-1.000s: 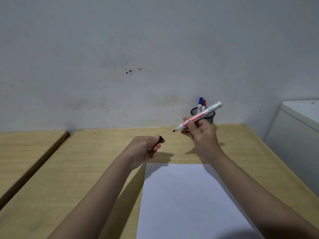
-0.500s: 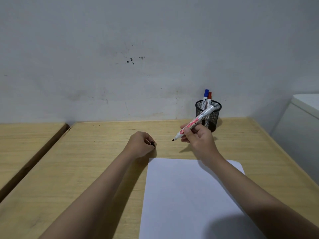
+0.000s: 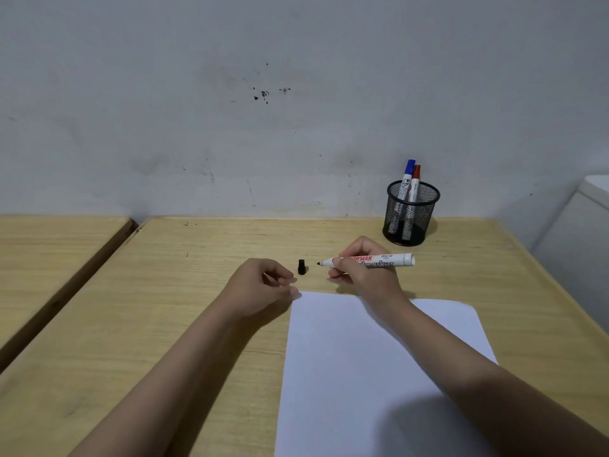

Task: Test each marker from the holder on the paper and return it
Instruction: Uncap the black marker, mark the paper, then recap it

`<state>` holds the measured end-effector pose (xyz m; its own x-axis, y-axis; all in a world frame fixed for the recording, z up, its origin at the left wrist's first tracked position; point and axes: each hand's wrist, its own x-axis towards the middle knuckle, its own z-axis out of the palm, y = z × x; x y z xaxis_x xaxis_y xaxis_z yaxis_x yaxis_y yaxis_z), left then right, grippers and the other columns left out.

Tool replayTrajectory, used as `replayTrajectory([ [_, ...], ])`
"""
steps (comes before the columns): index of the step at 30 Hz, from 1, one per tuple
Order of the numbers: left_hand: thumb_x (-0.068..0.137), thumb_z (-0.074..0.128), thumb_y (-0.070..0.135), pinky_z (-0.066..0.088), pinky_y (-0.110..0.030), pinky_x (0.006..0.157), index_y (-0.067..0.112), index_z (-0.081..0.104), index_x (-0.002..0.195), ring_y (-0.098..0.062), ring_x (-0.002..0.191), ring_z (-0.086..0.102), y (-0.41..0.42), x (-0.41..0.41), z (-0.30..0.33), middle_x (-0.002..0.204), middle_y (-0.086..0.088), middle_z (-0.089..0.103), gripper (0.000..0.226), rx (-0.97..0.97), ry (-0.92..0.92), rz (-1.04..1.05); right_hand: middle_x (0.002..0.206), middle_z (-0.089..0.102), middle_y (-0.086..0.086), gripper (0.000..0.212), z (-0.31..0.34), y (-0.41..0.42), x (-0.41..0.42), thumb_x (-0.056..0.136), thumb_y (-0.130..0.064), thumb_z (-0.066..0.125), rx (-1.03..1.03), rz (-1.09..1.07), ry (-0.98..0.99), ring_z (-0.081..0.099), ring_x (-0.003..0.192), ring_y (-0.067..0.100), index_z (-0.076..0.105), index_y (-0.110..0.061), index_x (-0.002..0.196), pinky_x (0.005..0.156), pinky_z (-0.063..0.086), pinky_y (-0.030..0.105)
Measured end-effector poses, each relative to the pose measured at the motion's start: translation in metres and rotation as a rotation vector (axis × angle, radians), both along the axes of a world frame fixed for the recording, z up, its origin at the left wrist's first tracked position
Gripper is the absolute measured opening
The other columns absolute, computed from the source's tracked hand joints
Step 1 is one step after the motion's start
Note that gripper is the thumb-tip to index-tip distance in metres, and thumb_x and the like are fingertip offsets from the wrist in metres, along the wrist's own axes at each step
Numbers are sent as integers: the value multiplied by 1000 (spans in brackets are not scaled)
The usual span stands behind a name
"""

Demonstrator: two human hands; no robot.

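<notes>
My right hand (image 3: 365,273) grips an uncapped white marker (image 3: 385,259) with a black tip pointing left, held level just beyond the far edge of the white paper (image 3: 372,374). The marker's black cap (image 3: 301,267) stands on the wooden table, between my hands. My left hand (image 3: 260,285) rests just left of the cap with fingers loosely curled, holding nothing, its thumb near the paper's far left corner. A black mesh holder (image 3: 411,214) at the back right holds a blue-capped marker (image 3: 407,178) and a red-capped marker (image 3: 414,181).
The wooden table (image 3: 164,308) runs to a grey wall at the back. A second wooden table (image 3: 43,258) lies to the left across a dark gap. A white cabinet (image 3: 586,232) stands past the table's right edge.
My left hand set the black cap down on the table and let go of it. My right hand lowered the marker toward the table, tip now level and pointing left.
</notes>
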<state>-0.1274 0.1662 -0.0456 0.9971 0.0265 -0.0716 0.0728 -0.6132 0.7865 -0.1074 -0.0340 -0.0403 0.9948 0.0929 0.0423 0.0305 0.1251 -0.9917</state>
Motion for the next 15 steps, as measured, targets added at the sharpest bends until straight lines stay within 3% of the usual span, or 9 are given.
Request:
replayTrajectory([
  [3, 56, 83, 43, 42, -38, 91, 37, 71, 82, 3, 68, 57, 2, -9, -4, 71, 15, 61, 29, 111, -10, -40, 63, 66, 10, 24, -4, 13, -4, 74, -13, 73, -28, 32, 61, 62, 57, 23, 53, -13, 61, 63, 52, 44],
  [7, 59, 81, 43, 39, -44, 96, 40, 70, 80, 4, 69, 52, 2, -11, -10, 76, 14, 58, 24, 137, -82, -49, 57, 68, 6, 29, -12, 31, -7, 77, -17, 74, -50, -32, 91, 64, 51, 19, 52, -9, 61, 60, 56, 40],
  [11, 60, 81, 46, 35, -42, 98, 46, 69, 78, 1, 73, 54, 4, -12, -13, 81, 10, 57, 21, 124, -122, -67, 57, 66, 11, 30, -19, 36, -9, 79, -6, 70, -45, -92, 67, 65, 49, 21, 46, -9, 60, 51, 54, 32],
  [15, 58, 81, 48, 26, -34, 89, 48, 67, 74, -6, 86, 56, 7, -10, -11, 80, 13, 51, 22, 188, -147, -68, 46, 62, 2, 36, -23, 38, -9, 80, -3, 67, -64, -109, 46, 62, 45, 22, 41, -11, 56, 49, 51, 32],
])
